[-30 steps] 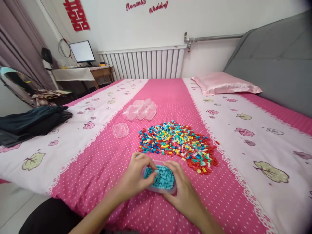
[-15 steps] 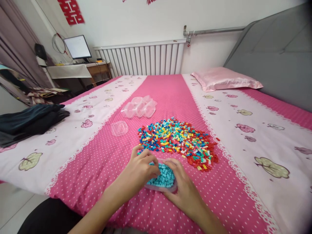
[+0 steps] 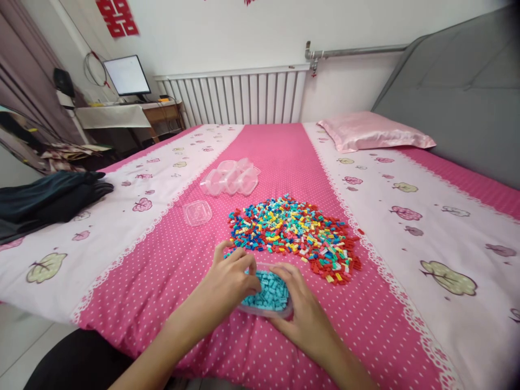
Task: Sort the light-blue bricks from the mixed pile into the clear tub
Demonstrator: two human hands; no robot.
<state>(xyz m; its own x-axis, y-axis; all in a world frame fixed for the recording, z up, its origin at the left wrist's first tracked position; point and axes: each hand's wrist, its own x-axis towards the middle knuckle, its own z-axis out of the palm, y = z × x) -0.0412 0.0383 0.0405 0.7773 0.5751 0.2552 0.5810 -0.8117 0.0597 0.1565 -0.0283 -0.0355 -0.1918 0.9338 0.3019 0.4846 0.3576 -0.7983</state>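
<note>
Tub point(image 3: 265, 313) is being grasped by the right hand point(image 3: 303, 304) | blue bricks point(image 3: 271, 292) are being partly covered by the left hand point(image 3: 231, 279) | left fingers bent, grip unclear

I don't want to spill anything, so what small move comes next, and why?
Perhaps lift the left hand gently clear while the right hand steadies the tub: the left reaches to the turquoise bricks, and the right cups the tub's side.

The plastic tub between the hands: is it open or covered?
Open: no cover lies over the plastic tub, its turquoise bricks show bare, and the left hand is over them.
</note>
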